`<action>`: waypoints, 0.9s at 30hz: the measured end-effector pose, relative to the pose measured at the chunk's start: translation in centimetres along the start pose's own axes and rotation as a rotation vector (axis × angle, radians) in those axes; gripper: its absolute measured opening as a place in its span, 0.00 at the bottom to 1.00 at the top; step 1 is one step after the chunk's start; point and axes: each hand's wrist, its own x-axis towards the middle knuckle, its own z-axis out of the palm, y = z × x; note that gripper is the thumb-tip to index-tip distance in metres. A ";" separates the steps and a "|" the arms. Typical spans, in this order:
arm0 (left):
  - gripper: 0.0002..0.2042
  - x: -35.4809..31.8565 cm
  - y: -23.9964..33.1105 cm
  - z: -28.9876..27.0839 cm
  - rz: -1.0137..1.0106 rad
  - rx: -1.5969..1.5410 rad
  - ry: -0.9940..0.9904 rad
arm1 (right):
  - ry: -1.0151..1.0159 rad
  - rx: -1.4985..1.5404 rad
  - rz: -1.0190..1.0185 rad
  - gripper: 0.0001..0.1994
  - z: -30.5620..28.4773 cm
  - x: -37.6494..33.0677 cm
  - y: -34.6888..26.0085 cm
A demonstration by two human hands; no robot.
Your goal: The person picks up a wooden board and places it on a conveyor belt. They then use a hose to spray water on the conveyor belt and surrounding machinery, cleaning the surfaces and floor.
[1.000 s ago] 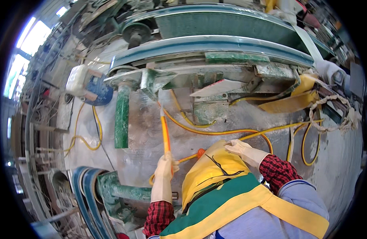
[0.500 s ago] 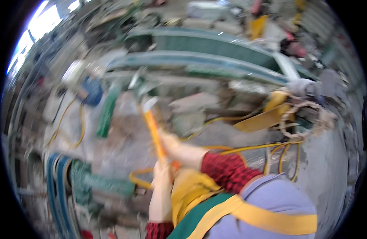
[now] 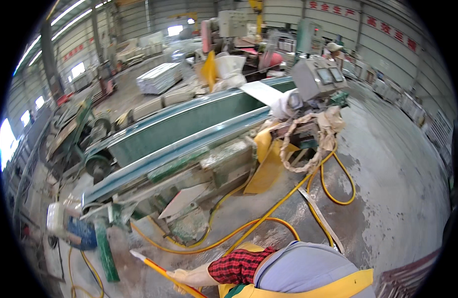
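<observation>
At the lower edge, my right hand (image 3: 181, 280) is closed around a straight length of yellow-orange hose (image 3: 157, 266) with a pale tip. The tip points up and left, over the wet floor. A red-and-black checked sleeve (image 3: 239, 265) covers that forearm. My left hand is out of the picture. Close to the tip on its left is a green tube (image 3: 106, 253). Beside that tube sits a blue and white motor-like unit (image 3: 80, 233). Yellow hose (image 3: 258, 223) of the same colouring loops across the floor ahead of my arm.
A long green machine trough (image 3: 189, 130) with blue rails runs diagonally ahead. At its right end are a grey control box (image 3: 318, 79), a yellow panel (image 3: 266, 171) and a ring of wrapped cloth (image 3: 288, 144). Wet concrete floor (image 3: 388, 179) stretches along the right. Stacked slabs (image 3: 159, 78) stand farther back.
The view has swung up and to the right, bringing in more of the hall. Both hands were on the hose before; now only my right hand shows, lower in the picture.
</observation>
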 end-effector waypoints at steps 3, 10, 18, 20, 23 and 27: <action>0.24 -0.9 0.1 0.9 -0.017 0.102 0.013 | -0.033 0.080 -0.032 0.30 -1.2 0.0 0.6; 0.26 -6.5 -4.2 -0.2 -0.095 0.253 0.077 | 0.164 0.486 0.153 0.32 -3.0 9.2 3.3; 0.25 -10.1 -17.1 -2.3 -0.324 0.072 0.171 | 0.214 0.448 0.256 0.35 -2.2 8.0 1.0; 0.23 -10.6 -16.9 -1.5 -0.276 0.015 0.182 | 0.243 0.401 0.209 0.34 -2.2 7.6 0.7; 0.21 -11.1 -14.3 -0.4 -0.216 0.029 0.202 | 0.248 0.362 0.164 0.31 -2.8 7.0 -0.5; 0.20 -11.2 -14.4 -0.6 -0.210 0.143 0.173 | 0.246 0.538 0.134 0.32 -5.8 9.3 -0.7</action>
